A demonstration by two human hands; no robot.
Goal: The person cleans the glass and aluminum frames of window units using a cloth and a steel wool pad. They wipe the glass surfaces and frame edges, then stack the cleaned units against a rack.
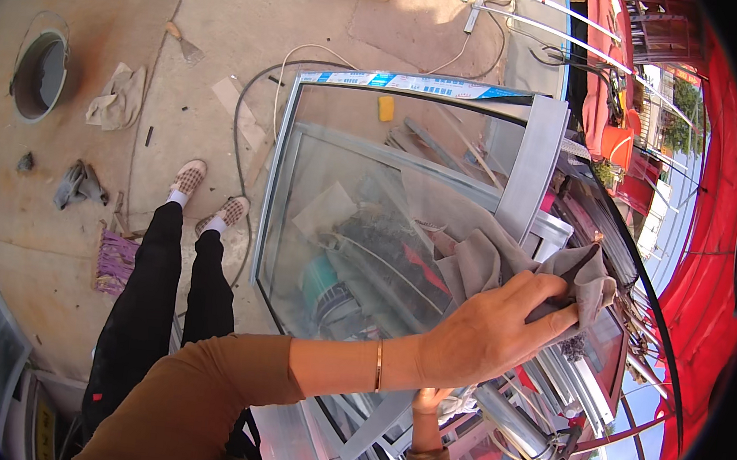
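Brown sleeve (192,399) & bare forearm w/ a thin bracelet (379,366) came nearest, crossing lower L to ctr. L hand (487,330) at its end had fingers curled, pinching a bunched grey cloth (476,263). Cloth lay over the R part of a glass pane (330,173), its long axis approx. L–R, folds pointing R, loose end past the pane's R edge. R hand (432,400) was below the L wrist, partly hidden; can't tell its grip. Grey metal frame (529,179) edged the pane, w/ blue-white tape (383,80) along the far edge. R side was tight: metal profiles (571,383) stacked close, red fabric (707,263) beyond. More room L, where concrete floor (256,20) ran wide past the frame's L edge; a black cable (239,120) curved nr. that edge. Further L: bucket (42,74), beige rag (118,98), grey glove (80,186), well apart from the frame.
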